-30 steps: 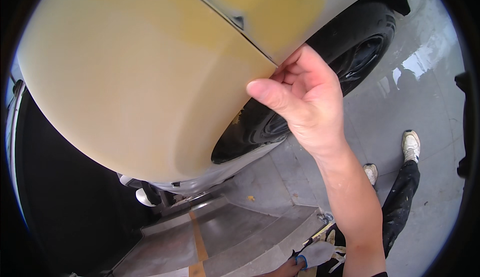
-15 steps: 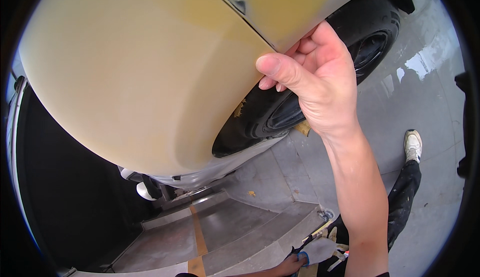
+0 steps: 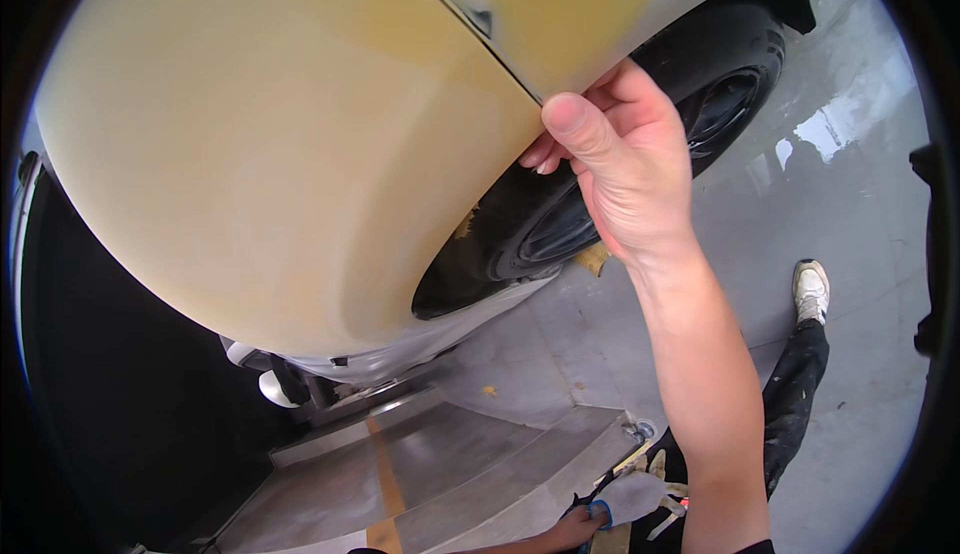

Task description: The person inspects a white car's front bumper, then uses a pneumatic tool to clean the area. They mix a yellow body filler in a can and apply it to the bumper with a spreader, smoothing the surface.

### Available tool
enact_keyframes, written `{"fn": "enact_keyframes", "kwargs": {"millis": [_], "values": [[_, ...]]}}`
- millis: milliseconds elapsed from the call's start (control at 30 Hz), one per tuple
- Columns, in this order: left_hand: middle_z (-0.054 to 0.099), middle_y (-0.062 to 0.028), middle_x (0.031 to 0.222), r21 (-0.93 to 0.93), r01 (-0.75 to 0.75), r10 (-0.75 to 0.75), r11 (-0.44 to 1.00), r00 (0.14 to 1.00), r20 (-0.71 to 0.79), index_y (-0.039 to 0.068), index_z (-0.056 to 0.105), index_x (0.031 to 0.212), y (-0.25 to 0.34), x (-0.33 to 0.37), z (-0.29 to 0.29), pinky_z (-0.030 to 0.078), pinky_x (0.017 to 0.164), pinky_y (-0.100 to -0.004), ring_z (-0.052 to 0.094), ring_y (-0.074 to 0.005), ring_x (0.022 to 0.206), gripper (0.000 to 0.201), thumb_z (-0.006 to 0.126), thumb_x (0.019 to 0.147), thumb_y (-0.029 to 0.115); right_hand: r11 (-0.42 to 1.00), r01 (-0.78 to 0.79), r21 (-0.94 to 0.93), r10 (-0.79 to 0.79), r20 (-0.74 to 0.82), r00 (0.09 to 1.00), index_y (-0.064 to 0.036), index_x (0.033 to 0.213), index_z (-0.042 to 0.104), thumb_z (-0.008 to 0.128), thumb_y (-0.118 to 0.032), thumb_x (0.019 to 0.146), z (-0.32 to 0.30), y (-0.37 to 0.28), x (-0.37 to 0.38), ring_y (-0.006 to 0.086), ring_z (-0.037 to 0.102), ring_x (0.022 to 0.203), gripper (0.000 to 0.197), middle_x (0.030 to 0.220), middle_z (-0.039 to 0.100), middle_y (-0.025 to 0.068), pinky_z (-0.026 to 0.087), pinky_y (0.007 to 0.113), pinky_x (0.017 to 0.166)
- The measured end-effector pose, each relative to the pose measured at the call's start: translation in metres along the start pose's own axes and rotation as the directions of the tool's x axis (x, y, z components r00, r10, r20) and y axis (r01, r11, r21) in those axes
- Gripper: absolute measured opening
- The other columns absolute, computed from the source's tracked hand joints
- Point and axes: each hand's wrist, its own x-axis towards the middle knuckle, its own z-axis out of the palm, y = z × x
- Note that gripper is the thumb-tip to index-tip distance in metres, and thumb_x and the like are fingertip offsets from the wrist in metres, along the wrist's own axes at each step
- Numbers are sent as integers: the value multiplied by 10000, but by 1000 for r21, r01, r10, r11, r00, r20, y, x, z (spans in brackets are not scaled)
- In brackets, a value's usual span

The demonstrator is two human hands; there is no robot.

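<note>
My right hand (image 3: 635, 159) is at the rim of the wheel arch on a car. Its thumb presses on the outside, where the seam (image 3: 480, 44) between two panels meets the rim, and its fingers curl behind the edge. Left of the seam is a cream bumper panel (image 3: 250, 174); right of it the panel bears a yellow patch (image 3: 565, 19). Behind the hand stands a black tire (image 3: 470, 264). Low in the picture, my left hand (image 3: 575, 530) holds a whitish item with a blue rim (image 3: 632, 497), whose exact kind is unclear.
A grey floor (image 3: 850, 384) spreads to the right, with wet-looking shine. My shoe (image 3: 811, 289) and dark trouser leg (image 3: 795, 404) are there. A yellowish block (image 3: 593, 258) lies by the tire. Farther left are a black wall-like surface (image 3: 130, 384) and a grey step (image 3: 470, 444) with an orange stripe.
My right thumb has slid a little to the right along the rim, from left of the seam's end to just at it. The view has shifted slightly. My left hand keeps its hold.
</note>
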Motion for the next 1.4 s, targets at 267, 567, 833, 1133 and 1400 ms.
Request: {"fn": "enact_keyframes", "kwargs": {"millis": [267,567,833,1133,1400], "values": [[720,-174,889,104,-40,32,994,997,75,29,737,1025,21,1,-15,535,736,-435,660,-266,812,321,566,983,297,996,-14,-85,15,2,1000,-33,1043,654,812,-198,936,5,-2,-5,106,660,802,253,951,718,39,549,247,733],[685,-73,791,-32,-149,153,988,967,202,116,788,1019,-39,37,2,501,739,-362,637,-178,768,355,550,1033,379,924,-172,-340,115,-181,977,-36,1005,627,700,-119,989,-38,-5,-60,135,638,765,112,865,680,47,516,272,714],[738,-47,930,-100,-198,219,975,930,295,57,769,979,0,14,-18,522,868,-351,662,-140,914,350,539,1065,306,127,-797,-590,17,-802,597,-36,865,646,710,-186,994,-208,-126,-326,68,542,724,208,769,593,-31,477,258,685],[742,-233,884,-174,-216,233,961,969,82,-22,730,973,-19,6,8,550,782,-469,756,-372,921,451,613,995,413,-318,-948,31,149,-985,-82,-25,1203,688,585,-569,1014,-133,-283,-569,256,702,885,585,1057,747,100,565,399,787],[721,-223,785,-525,-356,390,773,919,-49,-28,715,878,-42,1,41,524,703,-461,742,-341,776,450,608,1005,390,134,-975,177,32,-984,-174,26,1504,486,464,-661,1036,-54,-196,-525,326,661,1204,832,1363,639,218,551,491,1039]]}}
